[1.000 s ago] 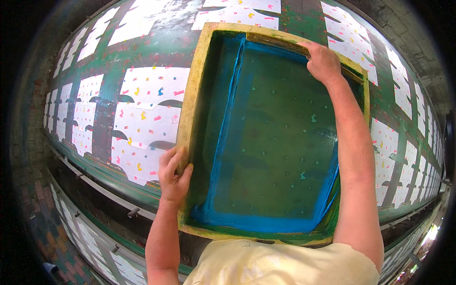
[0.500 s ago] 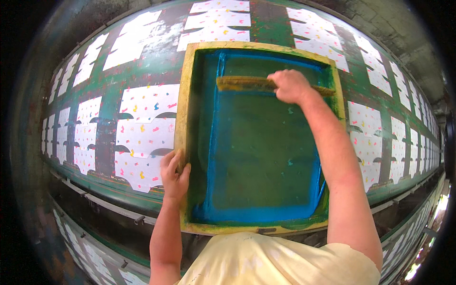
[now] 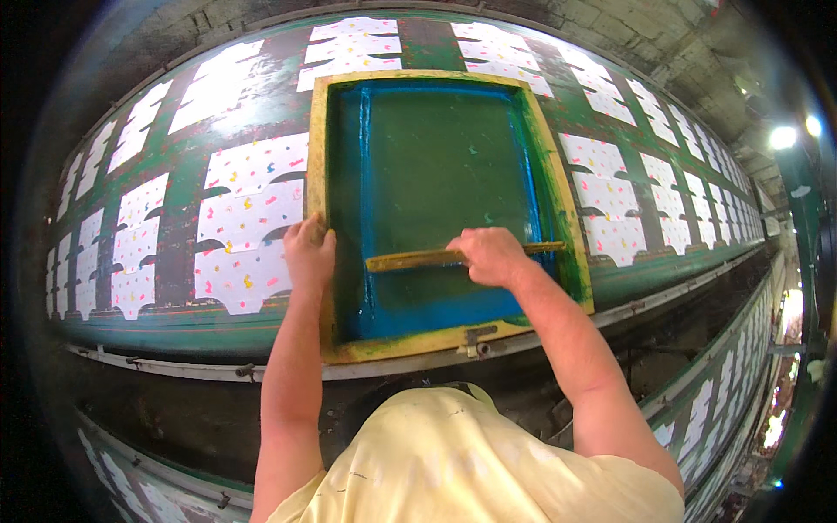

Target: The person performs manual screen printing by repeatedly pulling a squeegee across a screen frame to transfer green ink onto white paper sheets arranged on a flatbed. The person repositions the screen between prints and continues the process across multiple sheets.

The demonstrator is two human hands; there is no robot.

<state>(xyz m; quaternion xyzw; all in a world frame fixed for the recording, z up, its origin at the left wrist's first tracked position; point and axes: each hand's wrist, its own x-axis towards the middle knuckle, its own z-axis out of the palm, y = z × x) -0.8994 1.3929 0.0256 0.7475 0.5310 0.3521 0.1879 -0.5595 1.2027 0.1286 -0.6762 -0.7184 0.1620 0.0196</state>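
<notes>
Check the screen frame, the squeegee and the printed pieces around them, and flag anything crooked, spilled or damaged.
Nothing stands out. The screen frame lies flat on the green table, left hand on its edge. The right hand holds the squeegee straight across it. The printed pieces lie in even rows. No spill shows.

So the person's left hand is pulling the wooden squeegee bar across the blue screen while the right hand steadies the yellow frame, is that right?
Not quite: the hands are swapped. In the head view the right hand grips the wooden squeegee bar across the blue screen, while the left hand steadies the yellow frame at its left edge.
</notes>
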